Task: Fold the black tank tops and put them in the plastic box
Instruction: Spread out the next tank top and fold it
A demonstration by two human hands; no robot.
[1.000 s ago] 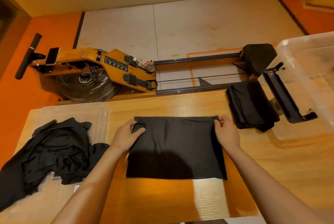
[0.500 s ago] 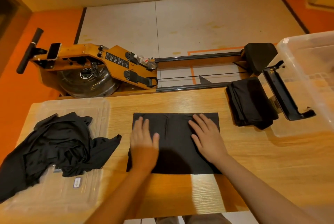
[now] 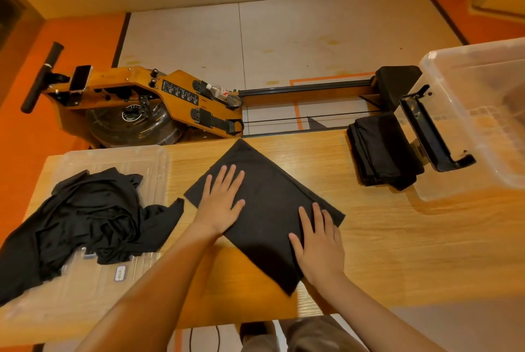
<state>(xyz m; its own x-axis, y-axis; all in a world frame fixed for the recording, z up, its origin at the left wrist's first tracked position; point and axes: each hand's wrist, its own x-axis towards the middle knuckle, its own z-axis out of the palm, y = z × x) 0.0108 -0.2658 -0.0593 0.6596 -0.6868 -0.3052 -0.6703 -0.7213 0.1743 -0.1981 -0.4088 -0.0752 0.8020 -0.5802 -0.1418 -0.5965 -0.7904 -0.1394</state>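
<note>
Tank top point(image 3: 270, 204) lies askew under left hand point(image 3: 220, 205) and right hand point(image 3: 319, 249).

1 flat folded black tank top point(image 3: 270, 209), 1 folded black stack point(image 3: 380, 152), 1 crumpled black heap point(image 3: 85, 218), 1 clear plastic box point(image 3: 468, 73), 1 clear plastic lid point(image 3: 159, 158).

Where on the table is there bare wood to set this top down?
Bare wood lies between the half-folded tank top and the folded stack, and along the table's near right, this side of the plastic box. The left is crowded: the loose pile covers the lid.
</note>
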